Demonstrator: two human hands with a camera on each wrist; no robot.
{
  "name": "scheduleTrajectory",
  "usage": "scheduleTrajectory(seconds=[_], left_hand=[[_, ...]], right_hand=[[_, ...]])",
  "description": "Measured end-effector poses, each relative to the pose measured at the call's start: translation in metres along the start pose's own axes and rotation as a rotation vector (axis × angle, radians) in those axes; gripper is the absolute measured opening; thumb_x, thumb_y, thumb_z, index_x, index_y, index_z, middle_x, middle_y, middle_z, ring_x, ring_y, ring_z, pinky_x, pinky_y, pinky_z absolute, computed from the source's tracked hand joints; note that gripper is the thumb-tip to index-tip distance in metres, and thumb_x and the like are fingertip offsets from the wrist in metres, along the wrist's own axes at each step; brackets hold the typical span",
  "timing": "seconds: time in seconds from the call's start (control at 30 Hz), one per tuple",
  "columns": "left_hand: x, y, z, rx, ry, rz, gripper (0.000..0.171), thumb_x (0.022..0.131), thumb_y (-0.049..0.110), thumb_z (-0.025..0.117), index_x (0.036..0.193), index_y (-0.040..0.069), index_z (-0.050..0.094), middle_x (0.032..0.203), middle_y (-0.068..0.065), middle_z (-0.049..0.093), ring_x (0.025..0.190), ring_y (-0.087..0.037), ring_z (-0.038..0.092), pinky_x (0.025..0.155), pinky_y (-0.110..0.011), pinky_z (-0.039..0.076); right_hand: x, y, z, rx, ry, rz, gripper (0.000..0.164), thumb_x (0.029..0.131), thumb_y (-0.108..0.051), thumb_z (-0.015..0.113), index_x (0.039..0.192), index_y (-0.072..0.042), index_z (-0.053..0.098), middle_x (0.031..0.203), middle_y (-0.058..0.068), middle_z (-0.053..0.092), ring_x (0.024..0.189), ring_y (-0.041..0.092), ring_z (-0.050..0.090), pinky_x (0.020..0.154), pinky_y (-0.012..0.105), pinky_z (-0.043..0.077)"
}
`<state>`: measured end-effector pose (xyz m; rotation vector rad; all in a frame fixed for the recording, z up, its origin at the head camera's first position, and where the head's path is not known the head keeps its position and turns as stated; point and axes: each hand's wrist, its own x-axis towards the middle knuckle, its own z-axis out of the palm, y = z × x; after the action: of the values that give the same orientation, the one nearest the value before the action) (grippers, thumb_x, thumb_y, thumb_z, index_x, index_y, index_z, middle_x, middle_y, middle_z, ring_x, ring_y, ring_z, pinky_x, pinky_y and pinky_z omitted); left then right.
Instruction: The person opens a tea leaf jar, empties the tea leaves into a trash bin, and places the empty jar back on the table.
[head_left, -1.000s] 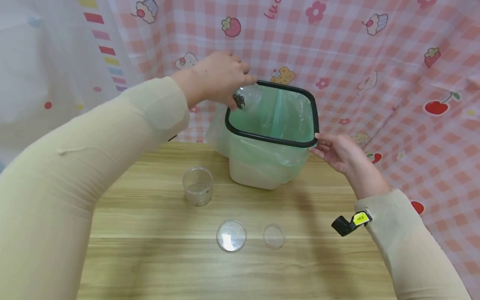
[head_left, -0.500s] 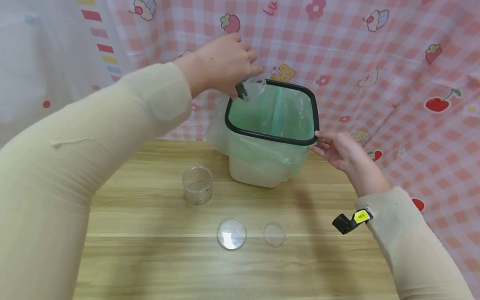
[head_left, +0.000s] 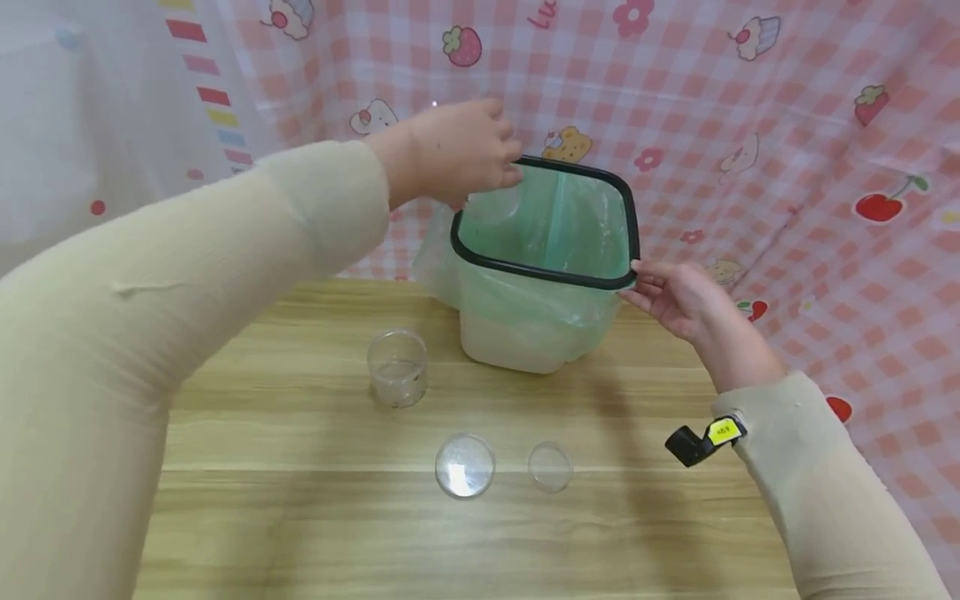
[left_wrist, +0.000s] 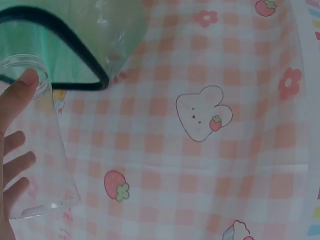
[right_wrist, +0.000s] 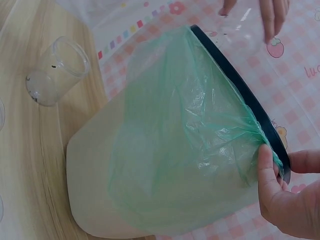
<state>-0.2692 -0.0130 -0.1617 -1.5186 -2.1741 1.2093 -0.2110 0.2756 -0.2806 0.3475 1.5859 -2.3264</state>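
Note:
My left hand (head_left: 465, 154) grips a clear plastic jar (left_wrist: 47, 145) above the back left rim of a trash bin (head_left: 510, 340). The jar is tipped with its mouth towards the bin, and the thumb lies at its neck. A few tiny dark specks show inside near its base. Lining the bin is a green plastic bag (head_left: 536, 304), folded over the outside under a black rim ring (head_left: 540, 277). At the front right corner my right hand (head_left: 678, 300) pinches the ring and bag between thumb and fingers.
On the wooden table (head_left: 337, 517), a second clear jar (head_left: 397, 371) with some dark specks stands left of the bin. Two clear round lids, a larger one (head_left: 465, 467) and a smaller one (head_left: 550, 467), lie in front. A pink checked curtain (head_left: 787, 192) hangs behind.
My left hand rose with the jar, then came back down. The dark clump seen in the jar earlier no longer shows there. My right hand has stayed on the rim.

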Motion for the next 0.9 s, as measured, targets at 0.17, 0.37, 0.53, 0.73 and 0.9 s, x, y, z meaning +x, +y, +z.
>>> scheduleTrajectory(seconds=[0.17, 0.37, 0.53, 0.73, 0.9], left_hand=[[0.003, 0.012, 0.008, 0.050, 0.056, 0.142, 0.058, 0.078, 0.024, 0.074, 0.128, 0.005, 0.052, 0.117, -0.019, 0.057, 0.103, -0.035, 0.053, 0.092, -0.045, 0.040], [0.006, 0.020, 0.011, 0.089, 0.147, 0.195, 0.045, 0.076, 0.017, 0.074, 0.117, 0.007, 0.060, 0.106, -0.014, 0.062, 0.094, -0.032, 0.056, 0.087, -0.041, 0.040], [0.005, 0.022, 0.010, 0.096, 0.165, 0.198, 0.035, 0.080, 0.008, 0.069, 0.114, 0.007, 0.061, 0.103, -0.013, 0.062, 0.092, -0.031, 0.056, 0.085, -0.040, 0.040], [0.004, 0.023, 0.015, 0.071, 0.124, 0.174, 0.051, 0.082, 0.021, 0.071, 0.127, 0.006, 0.054, 0.113, -0.016, 0.059, 0.101, -0.034, 0.054, 0.090, -0.044, 0.040], [-0.002, 0.024, 0.025, -0.080, 0.063, 0.041, 0.073, 0.080, 0.045, 0.069, 0.133, 0.002, 0.044, 0.122, -0.021, 0.053, 0.108, -0.037, 0.052, 0.096, -0.048, 0.039]], right_hand=[[0.000, 0.002, 0.002, -0.025, 0.020, -0.008, 0.006, 0.091, -0.003, 0.056, 0.088, -0.002, 0.061, 0.084, 0.006, 0.059, 0.078, 0.015, 0.062, 0.077, 0.028, 0.054], [0.001, 0.004, 0.003, -0.040, 0.019, -0.020, 0.008, 0.091, -0.003, 0.055, 0.086, -0.002, 0.062, 0.082, 0.006, 0.060, 0.078, 0.014, 0.062, 0.078, 0.028, 0.054], [0.002, 0.004, 0.003, 0.001, -0.004, -0.008, 0.010, 0.090, 0.001, 0.055, 0.082, -0.001, 0.061, 0.077, 0.007, 0.060, 0.074, 0.014, 0.061, 0.074, 0.028, 0.055], [0.003, 0.004, 0.003, -0.005, -0.007, -0.010, 0.010, 0.090, 0.001, 0.055, 0.082, -0.001, 0.061, 0.078, 0.006, 0.059, 0.074, 0.014, 0.060, 0.074, 0.028, 0.055], [0.004, 0.004, 0.004, 0.009, -0.005, -0.005, 0.008, 0.090, 0.001, 0.055, 0.085, 0.000, 0.060, 0.080, 0.007, 0.059, 0.075, 0.014, 0.061, 0.074, 0.028, 0.055]])
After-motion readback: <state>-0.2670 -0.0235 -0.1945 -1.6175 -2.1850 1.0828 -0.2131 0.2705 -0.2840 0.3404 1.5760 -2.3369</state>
